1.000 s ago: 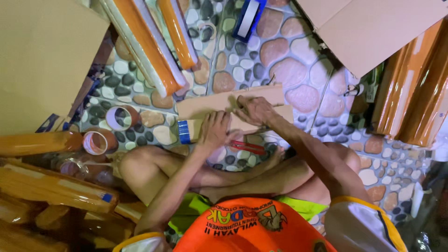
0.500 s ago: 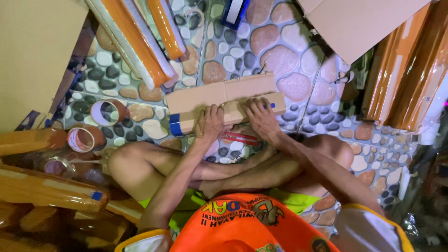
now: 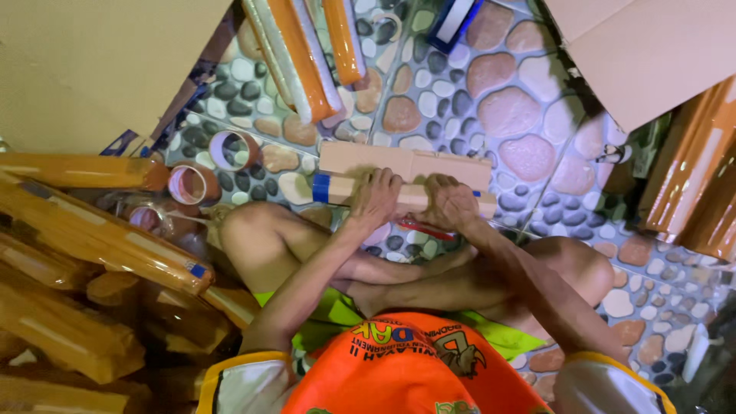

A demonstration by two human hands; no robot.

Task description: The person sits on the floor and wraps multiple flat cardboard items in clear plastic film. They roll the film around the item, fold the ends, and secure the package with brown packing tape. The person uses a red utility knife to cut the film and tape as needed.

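Two hands rest on a pale roll point(image 3: 360, 190) lying across the pebble-patterned floor point(image 3: 491, 100), just past the person's crossed legs. The left hand point(image 3: 377, 201) has its grip curled over the roll near the blue-taped end, fingers pressed down on it. The right hand point(image 3: 452, 203) is wrapped over the same roll just beside it, at 3 o'clock from the left hand, fingers closed on it. A flat cardboard strip point(image 3: 406, 161) lies touching the roll at its 12 o'clock side. A red tool point(image 3: 425, 228) shows partly under the right hand; what kind, I cannot tell. Two tape rings point(image 3: 230, 149) point(image 3: 192, 184) sit at 9 o'clock from the roll. Orange wrapped bundles point(image 3: 92, 230) pile up farther at 9 o'clock, more point(image 3: 307, 46) lie at 12 o'clock, and a cardboard flap point(image 3: 652, 54) is at 2 o'clock.
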